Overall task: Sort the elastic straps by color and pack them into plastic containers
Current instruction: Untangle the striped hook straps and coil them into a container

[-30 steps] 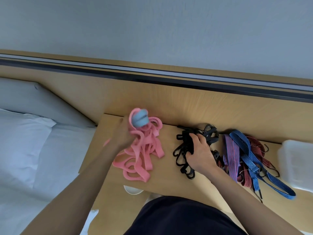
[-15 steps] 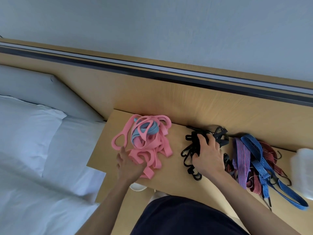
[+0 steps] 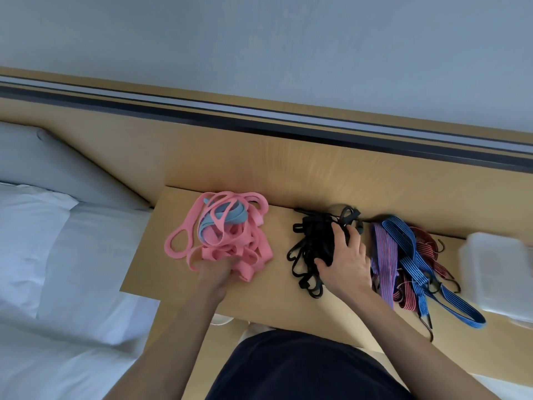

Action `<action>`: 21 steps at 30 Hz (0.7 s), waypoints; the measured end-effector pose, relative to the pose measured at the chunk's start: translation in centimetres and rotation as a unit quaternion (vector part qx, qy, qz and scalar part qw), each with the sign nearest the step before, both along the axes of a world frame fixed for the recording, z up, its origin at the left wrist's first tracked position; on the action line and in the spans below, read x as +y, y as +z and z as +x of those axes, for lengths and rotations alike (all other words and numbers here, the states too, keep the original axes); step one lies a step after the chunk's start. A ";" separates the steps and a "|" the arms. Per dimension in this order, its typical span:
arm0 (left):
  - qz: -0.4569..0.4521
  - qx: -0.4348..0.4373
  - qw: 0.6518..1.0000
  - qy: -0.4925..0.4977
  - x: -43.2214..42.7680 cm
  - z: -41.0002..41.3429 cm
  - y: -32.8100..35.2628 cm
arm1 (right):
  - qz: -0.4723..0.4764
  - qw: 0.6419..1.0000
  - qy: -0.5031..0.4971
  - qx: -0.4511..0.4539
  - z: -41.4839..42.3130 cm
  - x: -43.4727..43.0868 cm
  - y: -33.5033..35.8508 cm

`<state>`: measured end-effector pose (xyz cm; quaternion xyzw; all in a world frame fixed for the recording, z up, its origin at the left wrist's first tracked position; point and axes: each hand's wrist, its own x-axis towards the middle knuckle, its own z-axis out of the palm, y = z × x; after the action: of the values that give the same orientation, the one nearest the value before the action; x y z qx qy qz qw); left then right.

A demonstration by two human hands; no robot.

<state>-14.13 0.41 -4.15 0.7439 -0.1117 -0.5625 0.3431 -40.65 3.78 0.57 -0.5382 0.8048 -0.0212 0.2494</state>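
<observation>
A heap of pink straps (image 3: 230, 243) lies at the left of the wooden shelf (image 3: 277, 287), with a light blue strap (image 3: 230, 219) tangled in its top. My left hand (image 3: 215, 272) is blurred at the heap's near edge, its fingers among the pink loops. A bundle of black straps (image 3: 313, 249) sits in the middle, and my right hand (image 3: 344, 264) curls round its right side. Purple (image 3: 382, 255), blue (image 3: 409, 255) and red (image 3: 429, 249) striped hooked cords lie to the right. A clear plastic container (image 3: 496, 272) stands at the far right, blurred.
A wooden headboard panel (image 3: 259, 157) rises behind the shelf. A bed with white pillows (image 3: 34, 232) lies to the left, below the shelf's left edge. Something white (image 3: 220, 320) peeks from under the shelf's front edge.
My left hand lowered the pink heap with the blue strap onto the shelf and now sits at its near edge. My right hand stayed on the black bundle.
</observation>
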 end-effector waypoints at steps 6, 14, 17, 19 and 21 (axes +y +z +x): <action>-0.126 0.065 0.990 0.025 -4.4 0.8 2.0 | 0.020 1.000 -0.019 0.006 -1.6 0.6 -1.2; -0.149 -0.077 0.981 -0.097 -3.6 -0.8 1.9 | 0.112 0.990 0.066 -0.056 -1.4 0.4 -3.5; -0.118 -0.093 0.983 -0.109 -3.0 0.3 2.1 | 0.075 0.990 0.075 -0.097 -0.2 0.1 -3.9; -0.106 -0.091 0.983 -0.122 -2.3 1.2 2.5 | 0.050 0.989 0.075 -0.119 1.3 -0.3 -4.0; -0.077 -0.090 0.985 -0.129 -1.5 1.9 2.8 | 0.042 0.987 0.070 -0.141 3.0 -0.8 -4.1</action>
<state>-12.22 -1.05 -1.38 0.7423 -0.2798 -0.5226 0.3125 -37.62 2.94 -3.50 -0.5740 0.7222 -0.0454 0.3833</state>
